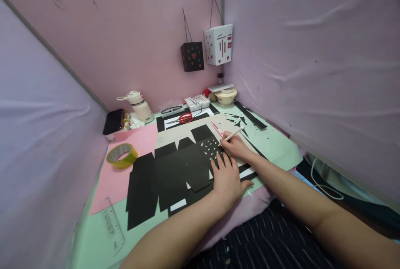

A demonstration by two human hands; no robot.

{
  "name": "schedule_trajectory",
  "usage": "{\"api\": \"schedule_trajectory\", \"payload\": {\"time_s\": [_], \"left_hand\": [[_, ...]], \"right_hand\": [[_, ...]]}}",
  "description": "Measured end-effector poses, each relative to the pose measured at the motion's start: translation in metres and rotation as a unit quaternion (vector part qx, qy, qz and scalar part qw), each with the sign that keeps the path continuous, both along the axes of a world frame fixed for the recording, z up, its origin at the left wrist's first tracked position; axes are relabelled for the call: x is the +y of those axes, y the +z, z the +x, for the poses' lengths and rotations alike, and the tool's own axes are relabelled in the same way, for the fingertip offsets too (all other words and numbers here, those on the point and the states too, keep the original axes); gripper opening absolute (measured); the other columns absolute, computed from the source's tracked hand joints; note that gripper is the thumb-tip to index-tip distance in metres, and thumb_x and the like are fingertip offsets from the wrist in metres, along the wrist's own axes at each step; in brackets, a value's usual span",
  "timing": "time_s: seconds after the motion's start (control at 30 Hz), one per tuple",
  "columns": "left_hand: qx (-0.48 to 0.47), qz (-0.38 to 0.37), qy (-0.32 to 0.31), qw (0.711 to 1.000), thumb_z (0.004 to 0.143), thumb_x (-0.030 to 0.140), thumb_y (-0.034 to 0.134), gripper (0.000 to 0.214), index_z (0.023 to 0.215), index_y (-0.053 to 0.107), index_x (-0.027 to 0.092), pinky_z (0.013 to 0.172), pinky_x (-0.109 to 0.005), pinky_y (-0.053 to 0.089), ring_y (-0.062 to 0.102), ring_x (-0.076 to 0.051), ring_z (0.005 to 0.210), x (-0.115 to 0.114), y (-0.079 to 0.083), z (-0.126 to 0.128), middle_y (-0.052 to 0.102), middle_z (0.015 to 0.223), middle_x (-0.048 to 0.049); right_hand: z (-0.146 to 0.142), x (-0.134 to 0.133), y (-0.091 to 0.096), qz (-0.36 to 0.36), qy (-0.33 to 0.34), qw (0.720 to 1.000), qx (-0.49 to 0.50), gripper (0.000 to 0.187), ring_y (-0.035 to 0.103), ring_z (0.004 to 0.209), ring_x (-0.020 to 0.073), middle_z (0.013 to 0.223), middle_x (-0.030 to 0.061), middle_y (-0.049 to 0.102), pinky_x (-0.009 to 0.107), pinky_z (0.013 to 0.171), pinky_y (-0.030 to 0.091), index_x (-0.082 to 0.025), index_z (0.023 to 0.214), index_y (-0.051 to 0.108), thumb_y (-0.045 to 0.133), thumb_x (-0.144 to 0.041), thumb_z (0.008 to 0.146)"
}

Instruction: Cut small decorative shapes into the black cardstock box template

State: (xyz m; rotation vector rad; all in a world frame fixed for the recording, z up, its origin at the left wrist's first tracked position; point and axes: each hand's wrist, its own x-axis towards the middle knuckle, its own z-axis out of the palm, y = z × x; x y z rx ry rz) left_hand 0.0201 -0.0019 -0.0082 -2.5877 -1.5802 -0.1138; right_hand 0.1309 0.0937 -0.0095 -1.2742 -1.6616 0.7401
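Note:
A black card cut-out (175,164) with folded panels and tabs lies flat across the table. On its right panel is a cluster of small cut-out shapes (210,148) with pale material showing through. My left hand (226,175) rests on the card just below that cluster, fingers spread and pressing flat. My right hand (236,146) is closed around a slim white pen-shaped tool (235,133). Its lower end points at the right edge of the cluster; I cannot make out the tip. Just beyond my right hand lies a pink craft knife (216,128). A pale board (168,136) lies under the card.
Yellow tape (122,155) sits on pink paper (104,192), with a clear ruler (113,227) nearby. Red-handled scissors (185,118), a marker box (197,102), a bowl (226,96) and a white flask (142,108) stand behind. Black scraps (239,121) lie right. Two paper lanterns (218,46) hang above.

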Motion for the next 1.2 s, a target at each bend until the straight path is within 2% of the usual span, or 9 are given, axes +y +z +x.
{"api": "schedule_trajectory", "payload": {"time_s": [0.87, 1.2], "left_hand": [[0.001, -0.004, 0.001, 1.0, 0.074, 0.077, 0.045, 0.098, 0.139, 0.037, 0.006, 0.105, -0.059, 0.024, 0.03, -0.042, 0.132, -0.0001, 0.0014, 0.0002, 0.036, 0.144, -0.0234], [0.008, -0.013, 0.001, 1.0, 0.077, 0.077, 0.038, 0.095, 0.14, 0.036, 0.006, 0.106, -0.058, 0.023, 0.027, -0.042, 0.133, 0.0005, 0.0021, 0.0004, 0.033, 0.145, -0.024]], "right_hand": [[-0.0006, -0.0001, -0.0012, 0.001, 0.007, 1.0, -0.009, 0.014, 0.043, 0.057, 0.012, 0.058, -0.0058, 0.047, 0.025, 0.057, 0.032, -0.021, 0.065, 0.045, 0.048, -0.025, 0.078], [-0.001, 0.0001, -0.0026, -0.01, 0.015, 1.0, 0.001, 0.015, 0.042, 0.056, 0.0117, 0.059, -0.0054, 0.049, 0.025, 0.057, 0.032, -0.02, 0.065, 0.046, 0.049, -0.026, 0.078]]}}
